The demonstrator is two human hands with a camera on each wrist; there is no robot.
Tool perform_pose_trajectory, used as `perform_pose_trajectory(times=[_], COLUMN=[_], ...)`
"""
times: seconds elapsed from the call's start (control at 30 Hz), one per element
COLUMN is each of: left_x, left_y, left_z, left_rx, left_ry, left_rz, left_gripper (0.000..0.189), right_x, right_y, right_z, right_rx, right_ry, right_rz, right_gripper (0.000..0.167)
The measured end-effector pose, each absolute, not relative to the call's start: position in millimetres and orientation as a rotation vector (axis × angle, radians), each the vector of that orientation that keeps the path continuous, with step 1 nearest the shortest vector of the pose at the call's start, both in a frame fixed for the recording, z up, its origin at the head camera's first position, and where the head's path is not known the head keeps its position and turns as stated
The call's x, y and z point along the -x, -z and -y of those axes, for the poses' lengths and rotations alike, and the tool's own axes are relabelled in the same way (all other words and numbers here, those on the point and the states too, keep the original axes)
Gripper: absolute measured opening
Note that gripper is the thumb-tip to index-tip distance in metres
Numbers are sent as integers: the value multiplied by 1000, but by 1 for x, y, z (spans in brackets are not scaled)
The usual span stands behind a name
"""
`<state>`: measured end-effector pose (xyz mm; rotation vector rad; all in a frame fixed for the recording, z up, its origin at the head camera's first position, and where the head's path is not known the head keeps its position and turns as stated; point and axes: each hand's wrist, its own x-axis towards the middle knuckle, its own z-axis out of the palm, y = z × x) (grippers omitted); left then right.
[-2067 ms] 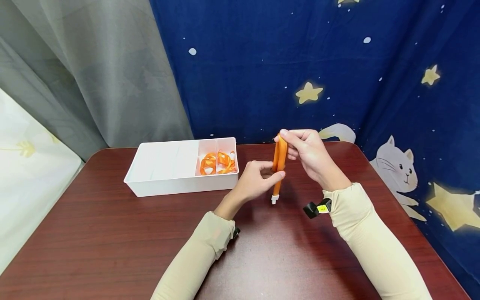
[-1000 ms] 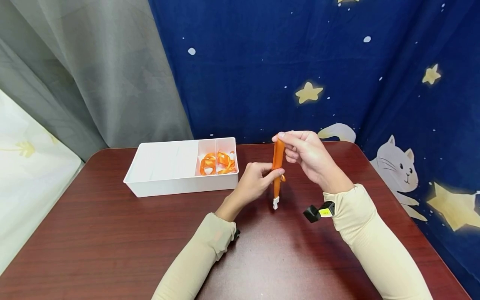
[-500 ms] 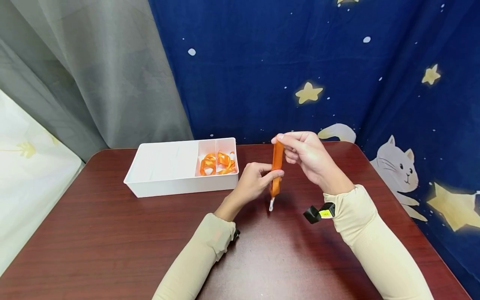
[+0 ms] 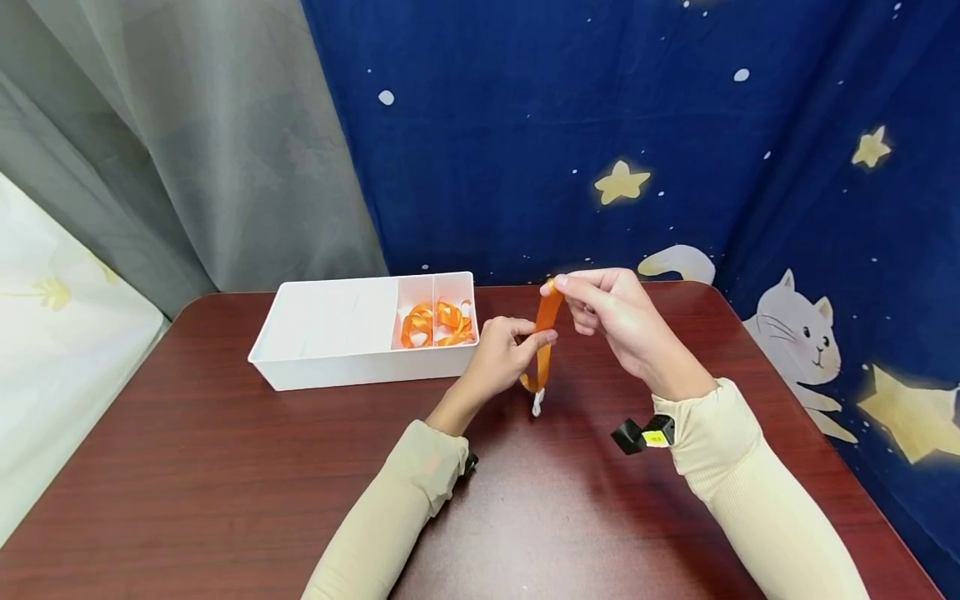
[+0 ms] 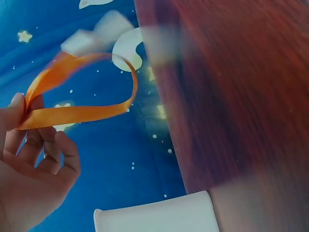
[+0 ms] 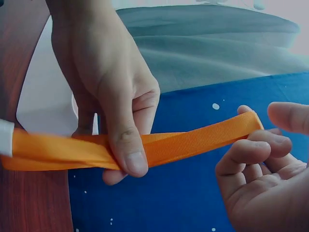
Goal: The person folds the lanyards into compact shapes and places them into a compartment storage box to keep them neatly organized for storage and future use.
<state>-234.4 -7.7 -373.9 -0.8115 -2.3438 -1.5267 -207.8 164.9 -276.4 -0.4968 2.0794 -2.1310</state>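
Folded into a long loop, an orange lanyard (image 4: 547,310) with a white plastic clip (image 4: 537,403) at its lower end hangs over the table between both hands. My left hand (image 4: 501,354) pinches it around the middle between thumb and fingers. Below that grip the strap bows out in a loop, with the clip blurred in the left wrist view. My right hand (image 4: 611,312) has its fingers curled at the upper fold. In the right wrist view, the right thumb (image 6: 289,117) stands off the strap while a fingertip shows behind the fold.
A white box (image 4: 360,371) stands at the back, left of my hands. Its two right compartments hold more coiled orange lanyards (image 4: 453,321); a white surface covers its left part. The brown table (image 4: 225,475) ends at a blue star-patterned curtain (image 4: 487,150).
The lanyard has turned and tilted, its clip end swinging to the left. A loop has opened under my left hand. Both hands have shifted slightly and keep the strap between them.
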Motion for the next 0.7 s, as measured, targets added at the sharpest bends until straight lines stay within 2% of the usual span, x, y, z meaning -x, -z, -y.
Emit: perform_pose_trajectory(times=[0.23, 0.7], left_x=[237, 241], left_y=[374, 358], left_z=[10, 20], left_rx=[701, 601], left_ry=[1639, 1731], left_rz=[2355, 2291], left_gripper=[23, 19], right_x=[200, 185], right_y=[278, 280], right_z=[-166, -172], right_rx=[576, 674], right_ry=[2096, 2060], right_rz=[-2102, -2182], right_gripper=[22, 21])
